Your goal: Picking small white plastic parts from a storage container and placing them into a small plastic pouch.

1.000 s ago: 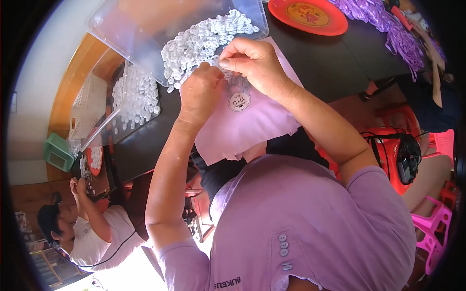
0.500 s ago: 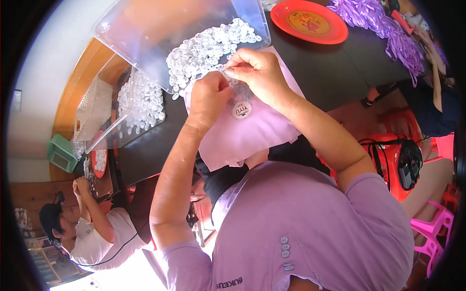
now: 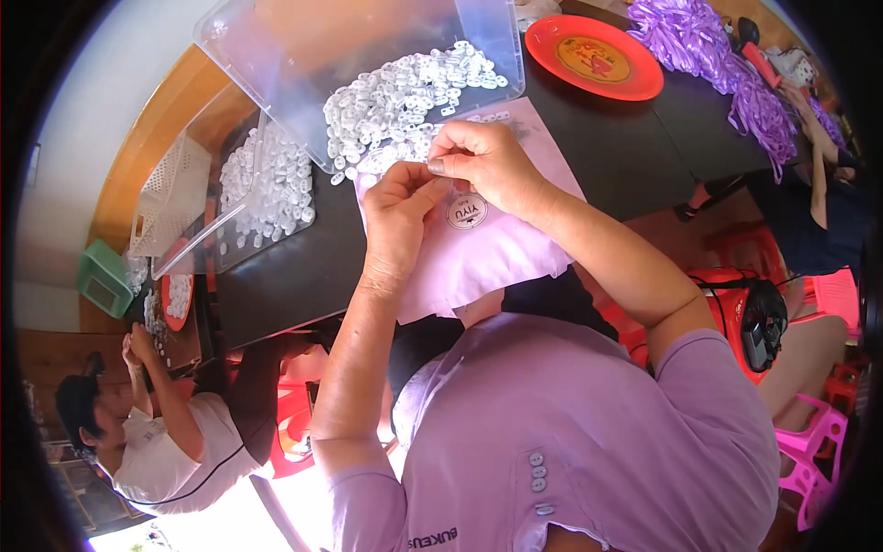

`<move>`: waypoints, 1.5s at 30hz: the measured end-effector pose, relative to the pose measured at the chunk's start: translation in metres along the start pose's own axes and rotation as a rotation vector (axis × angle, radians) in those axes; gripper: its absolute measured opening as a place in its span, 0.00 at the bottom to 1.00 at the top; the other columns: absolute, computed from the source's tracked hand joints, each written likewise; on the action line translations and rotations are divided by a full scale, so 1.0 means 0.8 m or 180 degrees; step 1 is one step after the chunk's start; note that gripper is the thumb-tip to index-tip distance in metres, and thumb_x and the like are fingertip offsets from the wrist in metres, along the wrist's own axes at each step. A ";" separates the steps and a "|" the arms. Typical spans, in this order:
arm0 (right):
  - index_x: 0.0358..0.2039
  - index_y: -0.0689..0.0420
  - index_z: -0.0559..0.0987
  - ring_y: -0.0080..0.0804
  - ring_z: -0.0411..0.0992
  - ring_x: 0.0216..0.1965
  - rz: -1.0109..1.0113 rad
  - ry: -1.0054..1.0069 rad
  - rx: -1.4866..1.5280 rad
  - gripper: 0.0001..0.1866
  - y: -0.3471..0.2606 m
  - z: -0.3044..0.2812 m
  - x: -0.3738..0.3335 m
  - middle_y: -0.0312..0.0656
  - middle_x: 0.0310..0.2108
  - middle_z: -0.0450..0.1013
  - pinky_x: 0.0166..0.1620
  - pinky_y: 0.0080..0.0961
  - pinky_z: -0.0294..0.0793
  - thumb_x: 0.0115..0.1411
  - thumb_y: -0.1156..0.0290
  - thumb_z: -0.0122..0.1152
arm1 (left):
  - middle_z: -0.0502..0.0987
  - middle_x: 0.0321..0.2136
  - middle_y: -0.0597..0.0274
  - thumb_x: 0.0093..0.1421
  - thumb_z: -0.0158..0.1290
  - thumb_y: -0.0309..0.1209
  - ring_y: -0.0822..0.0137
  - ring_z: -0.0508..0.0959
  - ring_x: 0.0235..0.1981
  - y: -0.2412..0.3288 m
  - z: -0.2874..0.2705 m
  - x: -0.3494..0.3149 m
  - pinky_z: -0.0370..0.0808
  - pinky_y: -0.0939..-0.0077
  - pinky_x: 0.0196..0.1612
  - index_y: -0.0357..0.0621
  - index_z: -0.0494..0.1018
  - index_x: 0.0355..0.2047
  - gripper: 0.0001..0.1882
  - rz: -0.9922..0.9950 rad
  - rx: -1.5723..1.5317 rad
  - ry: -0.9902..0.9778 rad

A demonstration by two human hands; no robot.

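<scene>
Over a pink cloth (image 3: 515, 241) with a round white label (image 3: 466, 212), my two hands meet fingertip to fingertip. My left hand (image 3: 395, 219) is closed, its thumb and forefinger pinched. My right hand (image 3: 489, 167) also pinches, its tips touching the left thumb. Whatever lies between the fingers is too small to make out. Just beyond the hands, many small white oval pieces with holes (image 3: 405, 97) are heaped in a clear plastic bin (image 3: 267, 64) tipped toward me. Some have spilled onto the cloth's far edge.
A red round plate (image 3: 635, 81) and a bundle of purple ribbons (image 3: 685, 41) lie on the dark table (image 3: 276, 304) at the far right. More white pieces (image 3: 267, 184) fill a clear tray at left, near a green basket (image 3: 106, 276). A co-worker (image 3: 175, 442) sits at lower left.
Both hands have come down the cloth toward the label. My left thumb has extended and now meets the right fingertips. The view has shifted slightly.
</scene>
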State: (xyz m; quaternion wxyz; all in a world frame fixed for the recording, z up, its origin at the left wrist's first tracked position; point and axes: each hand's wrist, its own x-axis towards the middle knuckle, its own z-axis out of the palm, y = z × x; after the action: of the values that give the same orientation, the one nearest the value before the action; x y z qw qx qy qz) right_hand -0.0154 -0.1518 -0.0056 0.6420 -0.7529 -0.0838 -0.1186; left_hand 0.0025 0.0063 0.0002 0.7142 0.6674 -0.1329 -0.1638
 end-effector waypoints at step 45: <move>0.32 0.59 0.75 0.43 0.76 0.27 -0.1481 0.0466 -0.0986 0.05 0.009 0.006 0.002 0.45 0.27 0.76 0.29 0.32 0.73 0.54 0.81 0.57 | 0.75 0.23 0.62 0.62 0.54 0.25 0.77 0.68 0.16 -0.003 -0.005 -0.004 0.61 0.84 0.16 0.36 0.72 0.32 0.05 0.0032 -0.0893 0.0316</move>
State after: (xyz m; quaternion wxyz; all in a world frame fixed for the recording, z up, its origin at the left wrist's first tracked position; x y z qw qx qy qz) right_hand -0.0113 -0.1486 -0.0126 0.4792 -0.7920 -0.1886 -0.3281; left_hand 0.0010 0.0107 -0.0026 0.8069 0.5677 -0.0766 -0.1440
